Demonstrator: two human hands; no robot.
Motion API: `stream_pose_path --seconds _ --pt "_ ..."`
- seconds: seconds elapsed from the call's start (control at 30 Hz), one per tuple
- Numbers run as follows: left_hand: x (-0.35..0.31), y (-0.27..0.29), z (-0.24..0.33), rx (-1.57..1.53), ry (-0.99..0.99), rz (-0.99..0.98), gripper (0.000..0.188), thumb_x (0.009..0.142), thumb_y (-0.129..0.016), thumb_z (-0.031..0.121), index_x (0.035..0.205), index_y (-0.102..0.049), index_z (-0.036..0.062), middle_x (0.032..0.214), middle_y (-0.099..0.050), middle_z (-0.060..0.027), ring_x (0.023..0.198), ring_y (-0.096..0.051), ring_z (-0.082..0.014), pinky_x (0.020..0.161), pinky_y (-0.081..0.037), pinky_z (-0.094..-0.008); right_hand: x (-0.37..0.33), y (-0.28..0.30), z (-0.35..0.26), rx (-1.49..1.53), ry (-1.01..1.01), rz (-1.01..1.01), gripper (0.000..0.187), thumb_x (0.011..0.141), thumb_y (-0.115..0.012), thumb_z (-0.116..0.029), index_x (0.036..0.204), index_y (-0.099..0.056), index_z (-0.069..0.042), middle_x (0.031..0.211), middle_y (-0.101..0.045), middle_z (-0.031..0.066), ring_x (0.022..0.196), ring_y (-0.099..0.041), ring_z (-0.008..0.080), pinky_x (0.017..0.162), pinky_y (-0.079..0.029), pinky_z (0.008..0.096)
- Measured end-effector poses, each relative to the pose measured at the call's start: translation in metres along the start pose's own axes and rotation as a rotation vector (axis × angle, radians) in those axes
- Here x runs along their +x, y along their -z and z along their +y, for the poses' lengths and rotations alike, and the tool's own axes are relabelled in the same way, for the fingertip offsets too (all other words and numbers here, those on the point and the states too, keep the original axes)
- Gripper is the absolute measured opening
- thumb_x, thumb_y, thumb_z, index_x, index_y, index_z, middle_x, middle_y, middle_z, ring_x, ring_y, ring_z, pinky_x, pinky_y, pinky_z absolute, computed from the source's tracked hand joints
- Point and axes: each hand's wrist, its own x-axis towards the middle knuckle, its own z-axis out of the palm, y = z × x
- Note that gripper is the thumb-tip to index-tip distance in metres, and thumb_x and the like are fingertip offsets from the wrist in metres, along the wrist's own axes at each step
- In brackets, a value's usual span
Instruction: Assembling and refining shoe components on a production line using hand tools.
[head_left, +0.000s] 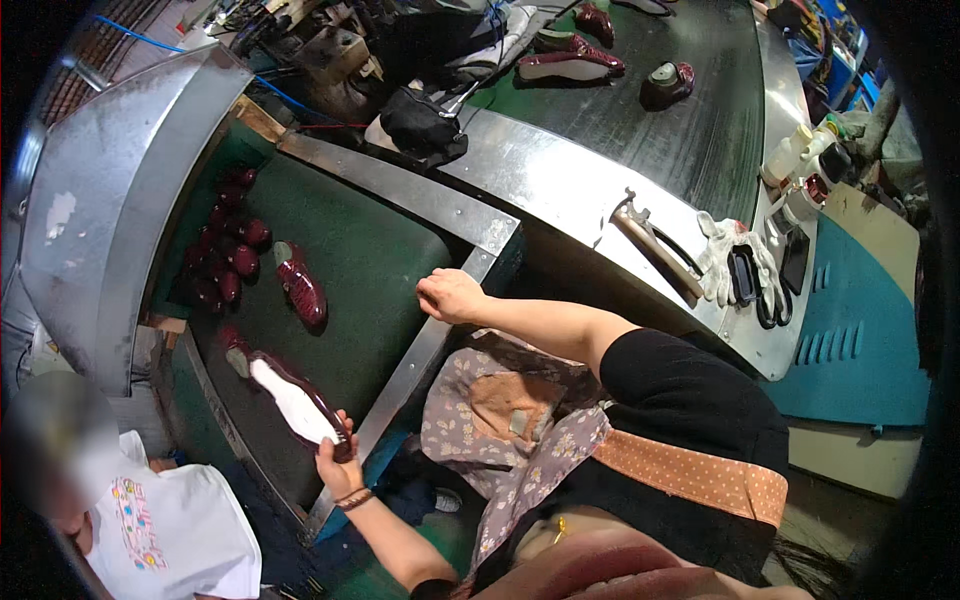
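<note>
My left hand [340, 455] grips one end of a dark red glossy shoe [290, 400], turned so its pale sole faces up, over the green belt [375, 240]. My right hand [450, 296] is curled closed by the belt's metal edge rail; whatever might be inside its fingers is hidden. Another dark red shoe [300, 285], with a scaly texture and a grey-green form in its opening, lies upright on the belt between my hands and the far side. Beyond it sits a cluster of several dark red shoes [225, 250], partly in shadow.
A grey metal hood [90, 220] stands left of the belt. Someone in a white shirt [180, 540] is at lower left. On the metal ledge at right lie a hammer-like tool [655, 245] and white gloves [720, 255]. More shoes [570, 62] rest on a second belt [690, 150].
</note>
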Motion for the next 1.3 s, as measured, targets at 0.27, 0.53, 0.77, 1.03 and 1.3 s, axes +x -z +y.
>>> stream_pose_path --seconds 0.27,0.53,0.77,1.03,1.3 --pt "-0.067 -0.046 -0.042 -0.045 -0.141 -0.182 0.089 0.071 -0.079 0.038 0.141 -0.034 0.0064 0.138 -0.044 -0.0158 0.121 -0.048 -0.0355 0.104 -0.038 -0.0514 -0.022 0.007 -0.01 0.022 0.007 0.085 0.013 0.075 -0.062 -0.017 0.085 -0.061 -0.008 0.09 -0.059 0.0095 0.092 -0.055 0.029 0.081 -0.046 0.0408" --pt "-0.104 -0.084 -0.103 0.147 -0.135 -0.04 0.071 0.077 -0.069 0.016 0.138 -0.036 0.0022 0.128 -0.051 -0.0105 0.116 -0.052 -0.0255 0.1 -0.041 -0.04 -0.109 0.111 0.035 -0.05 -0.136 0.192 0.025 0.071 -0.063 -0.013 0.095 -0.062 -0.008 0.102 -0.058 0.0127 0.101 -0.053 0.032 0.087 -0.045 0.0431" --pt "-0.09 -0.095 -0.118 0.656 -0.08 0.177 0.077 0.071 -0.076 0.007 0.136 -0.036 -0.0028 0.125 -0.054 -0.0122 0.115 -0.052 -0.0218 0.099 -0.041 -0.0351 -0.151 0.21 0.084 -0.597 -0.466 0.268 0.033 0.07 -0.067 -0.013 0.103 -0.061 -0.009 0.102 -0.06 0.012 0.098 -0.056 0.0303 0.085 -0.045 0.0428" --pt "0.0 -0.037 -0.2 1.128 0.203 0.17 0.111 0.059 -0.081 0.054 0.141 -0.03 0.0007 0.127 -0.053 -0.0252 0.115 -0.056 -0.0329 0.096 -0.045 -0.0379 -0.18 0.236 0.114 -0.975 -0.675 -0.052 0.038 0.088 -0.054 -0.028 0.123 -0.056 -0.012 0.108 -0.062 0.0194 0.097 -0.06 0.0396 0.082 -0.047 0.0478" --pt "-0.022 0.024 -0.242 0.895 0.247 -0.015 0.089 0.085 -0.069 0.036 0.147 -0.017 -0.0008 0.138 -0.045 -0.0185 0.124 -0.046 -0.0199 0.104 -0.034 -0.0291 -0.154 0.222 0.112 -0.235 -0.692 0.025 0.039 0.097 -0.053 -0.023 0.131 -0.049 -0.005 0.081 -0.058 0.004 0.067 -0.049 0.0106 0.058 -0.042 0.0255"
